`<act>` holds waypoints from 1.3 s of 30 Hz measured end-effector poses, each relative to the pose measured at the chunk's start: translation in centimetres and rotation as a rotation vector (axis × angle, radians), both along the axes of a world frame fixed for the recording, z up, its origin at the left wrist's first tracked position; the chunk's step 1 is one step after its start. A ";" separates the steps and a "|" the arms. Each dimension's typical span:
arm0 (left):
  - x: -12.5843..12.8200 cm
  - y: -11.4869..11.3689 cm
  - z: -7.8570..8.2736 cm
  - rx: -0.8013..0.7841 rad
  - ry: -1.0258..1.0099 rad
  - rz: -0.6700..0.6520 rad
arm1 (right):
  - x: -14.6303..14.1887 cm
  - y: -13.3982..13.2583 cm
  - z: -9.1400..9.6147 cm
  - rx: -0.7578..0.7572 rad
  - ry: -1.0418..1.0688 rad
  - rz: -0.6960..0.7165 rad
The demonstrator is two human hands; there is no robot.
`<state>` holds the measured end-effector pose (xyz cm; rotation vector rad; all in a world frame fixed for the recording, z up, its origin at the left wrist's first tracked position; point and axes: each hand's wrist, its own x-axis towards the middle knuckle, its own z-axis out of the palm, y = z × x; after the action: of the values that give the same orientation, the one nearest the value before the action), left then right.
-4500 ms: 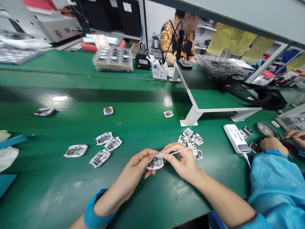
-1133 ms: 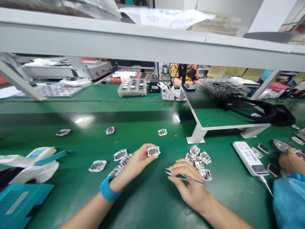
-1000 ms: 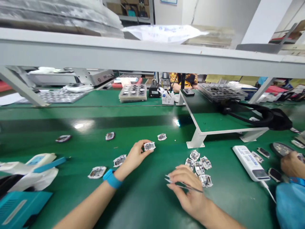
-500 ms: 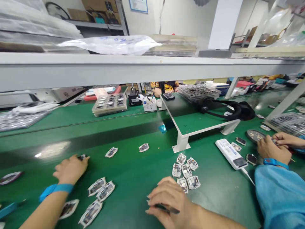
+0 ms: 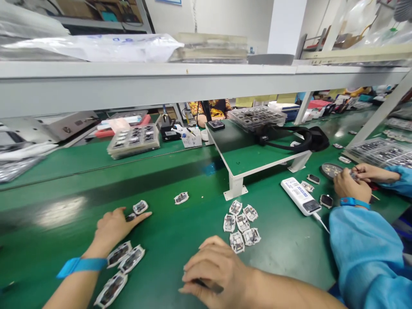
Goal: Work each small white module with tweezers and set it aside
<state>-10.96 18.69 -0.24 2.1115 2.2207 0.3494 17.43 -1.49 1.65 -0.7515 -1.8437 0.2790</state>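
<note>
My left hand (image 5: 115, 228) rests on the green bench mat (image 5: 167, 240), fingers spread. Its fingers touch a small dark piece (image 5: 130, 217), next to a white-edged electronic module (image 5: 140, 207). Below that hand lie several similar modules, the nearest (image 5: 119, 254). My right hand (image 5: 215, 268) is curled around dark-tipped tweezers (image 5: 209, 285) at the lower middle, near a pile of several modules (image 5: 240, 227). One more module (image 5: 181, 198) lies alone farther up the mat.
A co-worker's hands (image 5: 350, 182) in blue sleeves work over a round dark mat at right. A white corded device (image 5: 301, 196) and small dark watch-like pieces (image 5: 326, 201) lie nearby. A white-legged raised shelf (image 5: 247, 152) stands ahead; parts trays (image 5: 133, 140) sit beyond.
My left hand has moved away left and no longer holds the module it had a second ago. My right hand has drawn closer with the tweezers. The view has swung leftward.
</note>
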 end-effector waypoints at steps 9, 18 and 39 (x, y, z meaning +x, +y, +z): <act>0.4 -1.4 3.1 -0.070 -0.116 0.075 | -0.2 -0.2 0.1 0.038 -0.023 0.003; 12.5 -7.6 -0.7 -0.043 -0.392 -0.435 | -0.3 -0.5 0.3 0.089 -0.026 -0.018; 10.7 -4.4 -0.1 -0.023 -0.772 -0.134 | -0.1 0.7 -1.1 -0.008 0.116 -0.055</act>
<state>-0.26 14.29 -0.38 1.6791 1.6120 0.9292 17.28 -0.83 0.55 -0.7747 -1.7109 0.2885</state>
